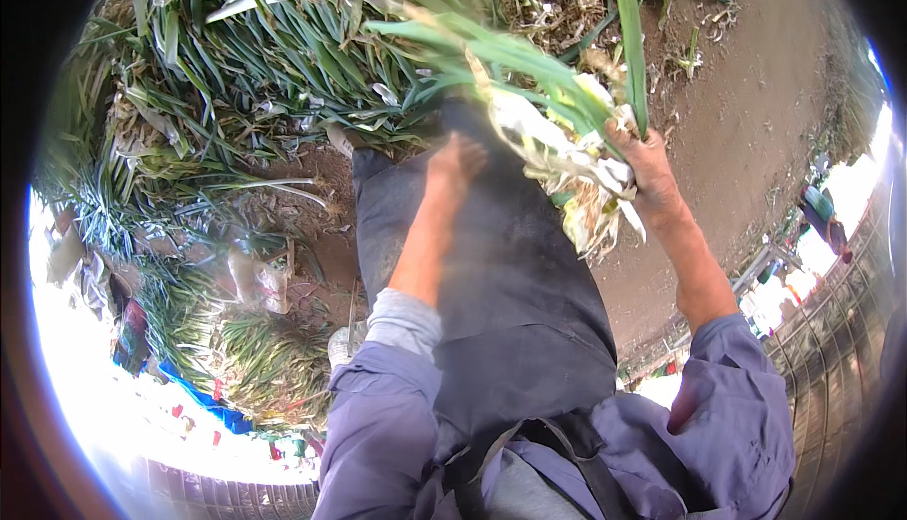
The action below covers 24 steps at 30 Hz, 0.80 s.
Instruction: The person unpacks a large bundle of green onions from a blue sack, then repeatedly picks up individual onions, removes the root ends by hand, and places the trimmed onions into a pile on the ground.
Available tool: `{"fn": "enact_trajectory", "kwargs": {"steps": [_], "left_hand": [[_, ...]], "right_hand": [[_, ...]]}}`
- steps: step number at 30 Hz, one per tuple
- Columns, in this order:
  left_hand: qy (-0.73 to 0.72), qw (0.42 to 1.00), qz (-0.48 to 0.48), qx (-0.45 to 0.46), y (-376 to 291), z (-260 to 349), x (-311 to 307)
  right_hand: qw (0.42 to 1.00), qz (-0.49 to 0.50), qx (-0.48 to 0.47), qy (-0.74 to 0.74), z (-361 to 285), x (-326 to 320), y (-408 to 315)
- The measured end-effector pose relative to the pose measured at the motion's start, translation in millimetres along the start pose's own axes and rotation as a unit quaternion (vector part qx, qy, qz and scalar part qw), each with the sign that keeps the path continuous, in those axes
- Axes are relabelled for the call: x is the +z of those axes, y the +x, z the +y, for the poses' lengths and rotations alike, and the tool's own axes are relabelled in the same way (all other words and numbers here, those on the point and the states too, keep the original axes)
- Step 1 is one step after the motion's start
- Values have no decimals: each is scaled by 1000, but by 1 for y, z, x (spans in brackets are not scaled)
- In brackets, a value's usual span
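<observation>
My right hand (641,162) grips a bundle of leafy green stalks (545,74), perhaps leeks or green onions, with pale, peeling outer leaves (528,127) hanging from it beside my right thigh. One broad green leaf (629,38) stands up out of that hand. My left hand (459,159) is over the dark apron or trousers (510,258) on my lap, blurred, and its fingers cannot be made out clearly. Just beyond it lies a large heap of similar green stalks (297,66).
Brown soil (758,95) with leaf scraps extends at the right. Loose white-ended stalks (283,183) and a pale plastic bag (262,283) lie at the left, near another heap of stalks (273,350). Wire mesh fencing (815,350) curves along the lower right. A person (825,219) is at the far right.
</observation>
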<state>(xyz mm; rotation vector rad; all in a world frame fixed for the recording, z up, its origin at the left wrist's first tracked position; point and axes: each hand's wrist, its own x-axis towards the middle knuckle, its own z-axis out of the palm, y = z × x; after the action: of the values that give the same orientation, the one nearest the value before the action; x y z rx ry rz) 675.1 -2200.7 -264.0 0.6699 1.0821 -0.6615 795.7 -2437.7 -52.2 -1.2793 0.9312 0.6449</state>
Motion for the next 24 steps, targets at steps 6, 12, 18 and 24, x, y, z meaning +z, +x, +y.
{"fn": "enact_trajectory", "kwargs": {"steps": [6,12,18,24], "left_hand": [[-27,961,-215,171,-75,25,38],[-151,956,-251,17,-98,59,17],[141,954,-256,68,-102,87,-25],[71,993,-69,69,-98,124,-55]], "right_hand": [[992,-41,116,-42,22,34,-55],[959,-201,171,-102,47,73,-92],[921,-306,103,-216,40,100,-122],[988,-85,52,-118,34,59,-124]]}}
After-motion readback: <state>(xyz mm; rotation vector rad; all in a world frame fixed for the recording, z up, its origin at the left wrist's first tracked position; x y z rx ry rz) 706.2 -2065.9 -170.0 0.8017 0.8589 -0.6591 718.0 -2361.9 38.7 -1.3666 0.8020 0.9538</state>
